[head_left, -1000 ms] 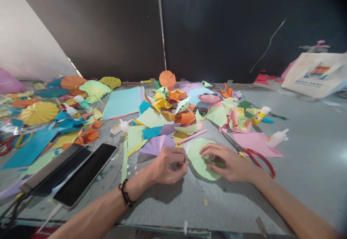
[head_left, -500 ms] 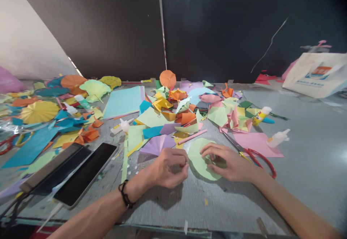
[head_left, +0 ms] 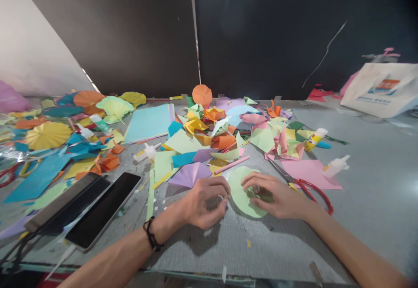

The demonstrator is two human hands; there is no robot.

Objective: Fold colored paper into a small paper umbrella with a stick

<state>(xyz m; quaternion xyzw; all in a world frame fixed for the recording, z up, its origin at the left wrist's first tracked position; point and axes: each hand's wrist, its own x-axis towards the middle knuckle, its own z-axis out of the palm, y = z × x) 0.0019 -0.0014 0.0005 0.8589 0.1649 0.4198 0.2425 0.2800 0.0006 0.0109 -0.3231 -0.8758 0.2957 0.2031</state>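
A light green paper disc [head_left: 243, 196] lies on the grey table in front of me. My right hand [head_left: 272, 194] rests over its right part, fingers curved and apart, with nothing visible between them. Just left of the disc is my left hand [head_left: 209, 203], its thumb and forefinger curled toward each other with a gap between the tips, and nothing shows in it. The forefinger tip is at the disc's left edge. Behind my hands lie a purple pleated paper [head_left: 190, 174] and a pink paper stick [head_left: 231, 165].
Red-handled scissors [head_left: 313, 188] lie by my right forearm, near pink paper [head_left: 310, 174] and a white glue bottle [head_left: 336, 166]. A phone [head_left: 104, 209] lies at left. Piled coloured paper [head_left: 225, 127] spans the back; a white bag [head_left: 382, 89] stands at right.
My left hand's thumb and forefinger have parted, and the forefinger reaches slightly further right, to the disc's edge. The right hand and disc have hardly moved.
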